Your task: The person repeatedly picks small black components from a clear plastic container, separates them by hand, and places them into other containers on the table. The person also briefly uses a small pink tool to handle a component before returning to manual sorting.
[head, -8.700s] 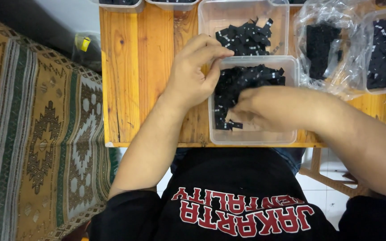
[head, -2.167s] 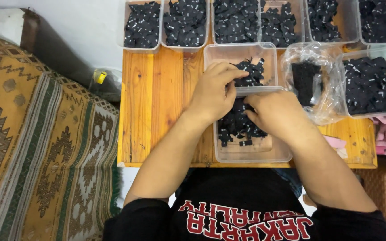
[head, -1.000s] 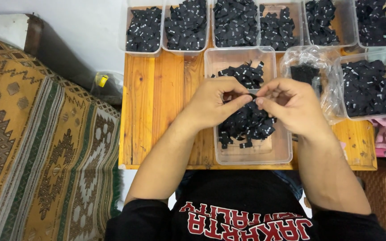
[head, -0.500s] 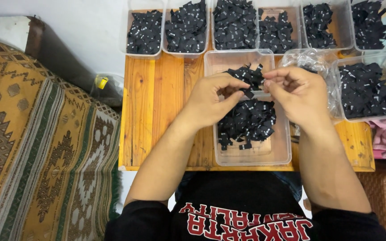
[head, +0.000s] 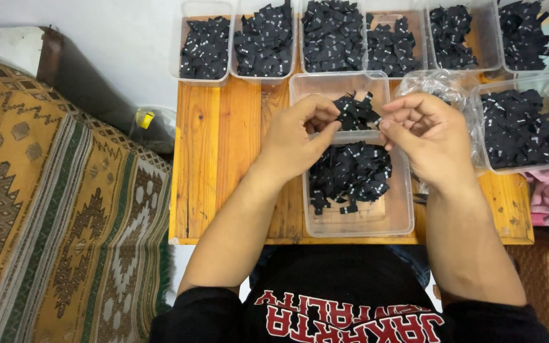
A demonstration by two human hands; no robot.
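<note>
Grained wooden table (head: 223,165), small black labels (head: 349,170).

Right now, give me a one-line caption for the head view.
Both hands, left hand and right hand, raised over a clear tub of small black labels on a wooden table.

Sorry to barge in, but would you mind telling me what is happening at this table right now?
A person seated at a wooden table is handling small black fabric labels. Both the left hand and the right hand are raised above two clear plastic tubs in front of them, each part full of labels, and seem to pinch a label between the fingertips. More clear tubs of black labels line the far edge.
</note>
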